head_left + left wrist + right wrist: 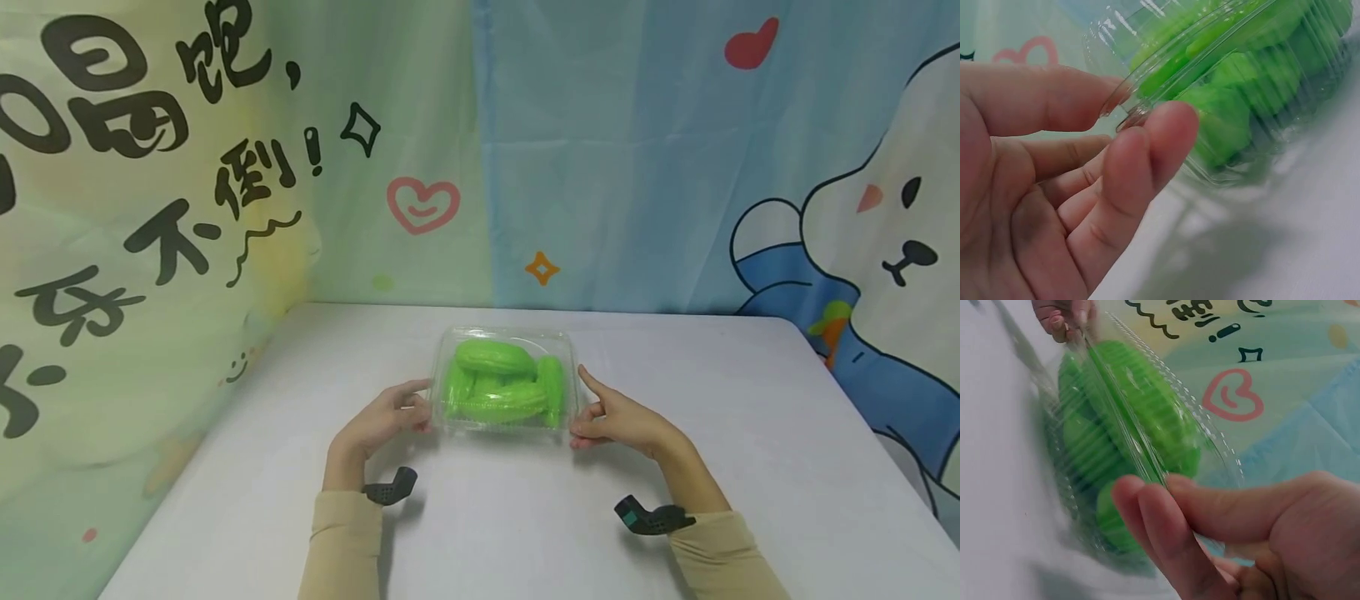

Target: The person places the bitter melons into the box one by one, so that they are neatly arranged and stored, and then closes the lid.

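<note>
A clear plastic clamshell box (501,332) is held between both hands over the white table. Several bright green, ribbed, elongated pieces (495,358) lie inside, some across and others along the sides. At the box's left side, the left hand (384,419) pinches the rim between thumb and fingers. On the opposite side the right hand (626,421) pinches the rim in the same way, as the right wrist view shows. The lid's flange meets the lower half along the fingertips (1166,515). A shadow falls on the table under the box in the left wrist view.
The white table (495,533) stretches to a printed cloth backdrop (615,167) with hearts, lettering and a white bear. A dark camera (392,487) sits at the left wrist and another dark camera (651,517) at the right, each by a beige sleeve.
</note>
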Demonstrator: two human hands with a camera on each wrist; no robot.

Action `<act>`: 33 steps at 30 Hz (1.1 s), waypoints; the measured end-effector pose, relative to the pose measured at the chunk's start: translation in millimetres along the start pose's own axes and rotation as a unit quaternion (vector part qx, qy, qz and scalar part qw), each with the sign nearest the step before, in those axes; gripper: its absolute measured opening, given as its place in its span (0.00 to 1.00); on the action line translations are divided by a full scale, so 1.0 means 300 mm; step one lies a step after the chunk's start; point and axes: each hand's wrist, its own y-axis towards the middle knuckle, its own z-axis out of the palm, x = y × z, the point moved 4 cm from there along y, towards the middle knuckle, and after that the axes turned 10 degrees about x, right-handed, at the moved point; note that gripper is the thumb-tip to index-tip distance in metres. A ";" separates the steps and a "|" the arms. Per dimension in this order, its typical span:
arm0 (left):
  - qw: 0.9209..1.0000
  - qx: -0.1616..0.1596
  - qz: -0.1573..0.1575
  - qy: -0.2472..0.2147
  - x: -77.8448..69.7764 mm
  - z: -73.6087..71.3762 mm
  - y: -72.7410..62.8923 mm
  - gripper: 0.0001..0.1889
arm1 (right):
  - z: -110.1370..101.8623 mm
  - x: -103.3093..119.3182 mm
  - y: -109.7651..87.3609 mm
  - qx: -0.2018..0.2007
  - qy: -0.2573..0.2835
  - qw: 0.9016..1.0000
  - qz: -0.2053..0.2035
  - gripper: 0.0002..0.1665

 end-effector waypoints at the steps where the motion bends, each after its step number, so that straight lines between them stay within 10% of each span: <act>1: 1.000 0.000 0.000 -0.005 -0.001 -0.001 0.001 0.32 | 0.001 0.005 0.001 -0.006 -0.007 1.000 0.001 0.61; 13: 0.998 0.024 0.018 -0.059 -0.007 0.006 0.004 0.30 | 0.006 0.016 0.028 -0.091 -0.033 0.995 0.036 0.56; 18: 0.997 0.018 0.021 -0.069 0.024 0.006 0.017 0.30 | 0.003 0.002 0.038 -0.117 0.000 0.991 0.060 0.38; 23: 0.998 0.004 0.014 -0.065 0.030 0.008 0.023 0.31 | -0.002 -0.008 0.036 -0.116 0.022 0.992 0.048 0.20; 33: 0.997 -0.009 0.013 -0.078 0.003 0.020 0.030 0.33 | -0.010 -0.007 0.014 -0.084 0.062 0.994 0.009 0.25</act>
